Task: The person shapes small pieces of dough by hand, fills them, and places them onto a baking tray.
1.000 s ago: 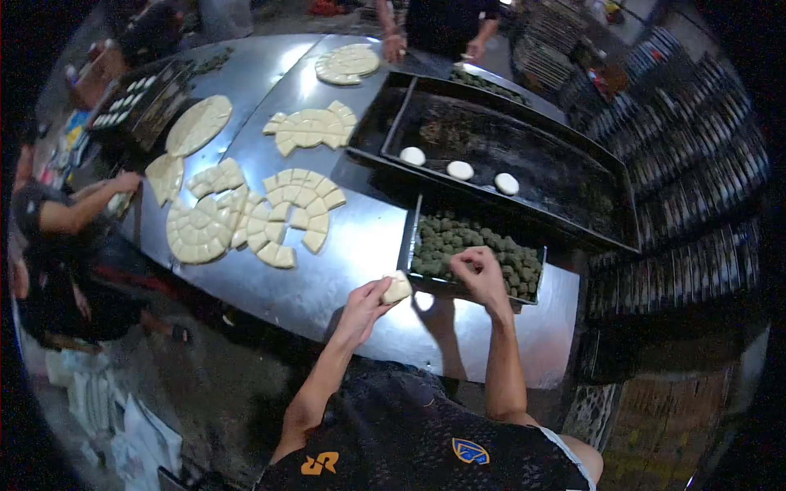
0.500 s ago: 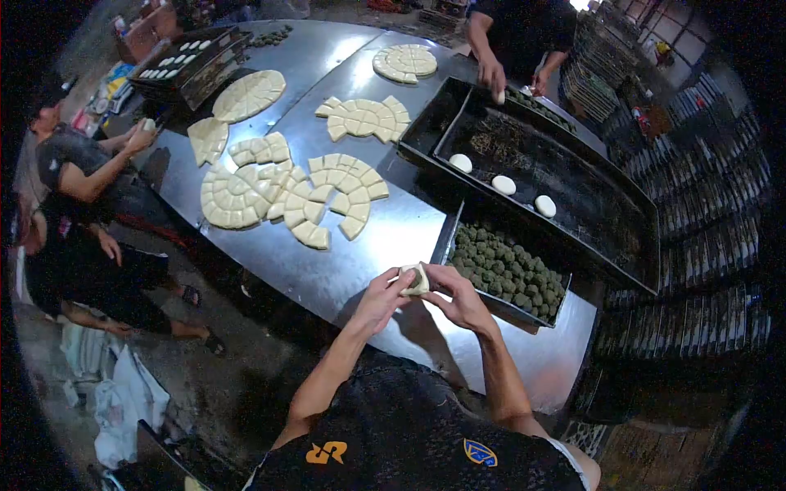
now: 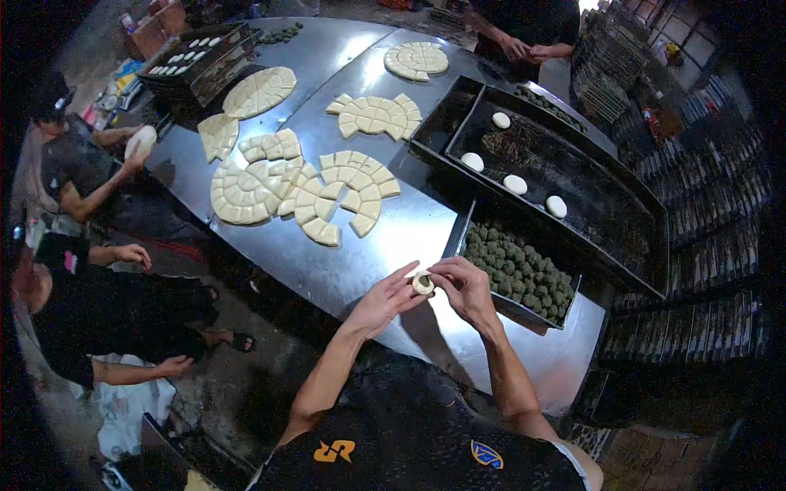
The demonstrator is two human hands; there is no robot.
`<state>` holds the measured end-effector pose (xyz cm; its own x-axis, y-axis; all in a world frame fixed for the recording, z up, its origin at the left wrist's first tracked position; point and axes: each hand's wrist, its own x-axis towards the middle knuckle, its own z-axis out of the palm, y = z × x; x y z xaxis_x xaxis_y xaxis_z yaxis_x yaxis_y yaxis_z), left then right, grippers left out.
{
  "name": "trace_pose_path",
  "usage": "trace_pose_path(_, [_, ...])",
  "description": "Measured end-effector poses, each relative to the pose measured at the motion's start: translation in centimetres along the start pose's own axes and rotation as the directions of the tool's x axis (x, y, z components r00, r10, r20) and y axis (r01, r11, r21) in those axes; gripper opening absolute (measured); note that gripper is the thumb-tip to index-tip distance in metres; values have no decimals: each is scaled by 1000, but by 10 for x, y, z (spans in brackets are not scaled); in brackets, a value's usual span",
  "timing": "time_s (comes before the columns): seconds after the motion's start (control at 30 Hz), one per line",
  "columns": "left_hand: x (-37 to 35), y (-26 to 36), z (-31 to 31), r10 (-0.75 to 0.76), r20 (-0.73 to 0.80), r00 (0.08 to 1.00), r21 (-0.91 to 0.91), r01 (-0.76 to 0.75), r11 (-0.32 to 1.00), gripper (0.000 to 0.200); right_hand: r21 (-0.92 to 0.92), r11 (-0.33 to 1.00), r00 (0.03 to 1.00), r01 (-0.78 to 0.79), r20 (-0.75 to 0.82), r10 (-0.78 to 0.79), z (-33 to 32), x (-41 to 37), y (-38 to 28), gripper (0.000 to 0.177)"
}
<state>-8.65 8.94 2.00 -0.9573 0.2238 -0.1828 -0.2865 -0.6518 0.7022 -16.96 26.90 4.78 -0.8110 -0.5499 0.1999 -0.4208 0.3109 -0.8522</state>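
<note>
My left hand (image 3: 385, 299) cradles a small piece of pale dough (image 3: 418, 288) above the near edge of the metal table. The dough is wrapped partway around a dark green ball of filling, which shows through the opening at its top. My right hand (image 3: 465, 290) pinches the dough's edge from the other side, thumb and fingers closed on it. Just beyond my right hand stands a box (image 3: 566, 321) heaped with dark green filling balls (image 3: 520, 274). Further left on the table (image 3: 286, 260) lie flat dough rounds cut into pieces (image 3: 246, 192).
A large black tray (image 3: 589, 204) beyond the box holds several white dough rounds (image 3: 515, 184). Across it are a co-worker's hands (image 3: 524, 51). Two more people are at the left, one holding a white dough piece (image 3: 141, 142). Stacked trays (image 3: 696, 237) line the right side.
The dough has closed further around the filling, with my right fingers now pinching its edge. Another white round lies in the black tray, and the co-worker's hands have drawn back from it.
</note>
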Motion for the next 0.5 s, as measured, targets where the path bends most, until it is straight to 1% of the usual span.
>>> trace_pose_path(0.03, [-2,0,4,2,-73,997,-6,-2,1000,53,-33,996,997,77,24,-76,-1,3,-13,24])
trace_pose_path(0.07, [-1,-5,3,4,-79,997,-4,-4,1000,53,-50,991,992,121,41,-119,0,3,-31,24])
trace_pose_path(0.13, [1,-15,-4,14,-106,994,-111,-26,993,50,-96,974,978,204,63,-198,4,7,-39,25])
trace_pose_path(0.17, [3,-17,-9,62,-79,995,-81,-69,994,47,-91,975,978,203,63,-198,8,7,-37,25])
trace_pose_path(0.2, [2,-15,-11,65,-83,994,-80,-71,994,47,47,998,997,52,57,-55,11,8,-33,24])
trace_pose_path(0.23, [0,-12,-13,25,-86,996,-277,-48,960,47,182,978,993,-101,72,90,14,9,-29,24])
trace_pose_path(0.27, [-1,-10,-15,-12,-81,997,-463,-26,886,47,183,978,993,-98,77,85,16,10,-26,24])
trace_pose_path(0.3, [0,-11,-10,22,-140,990,-401,-76,913,42,144,988,996,-61,66,52,18,11,-26,23])
trace_pose_path(0.33, [1,-13,-10,25,-146,989,-399,-82,913,42,107,994,998,-26,57,20,21,12,-27,22])
trace_pose_path(0.37, [1,-17,-12,78,-173,982,-363,-137,922,37,-78,988,991,137,17,-136,22,11,-30,20])
trace_pose_path(0.4, [2,-18,-14,136,-201,970,-321,-196,927,32,-65,987,989,146,24,-145,23,12,-39,20])
trace_pose_path(0.43, [5,-15,-8,152,-264,953,-266,-223,938,26,-4,998,998,61,-30,-62,25,11,-47,20])
trace_pose_path(0.47, [5,-14,-1,203,-262,944,-222,-264,939,24,61,998,997,-25,-72,30,29,10,-52,20])
trace_pose_path(0.5, [5,-13,-4,215,-228,950,-186,-259,948,23,13,1000,997,11,-73,-10,31,10,-51,20])
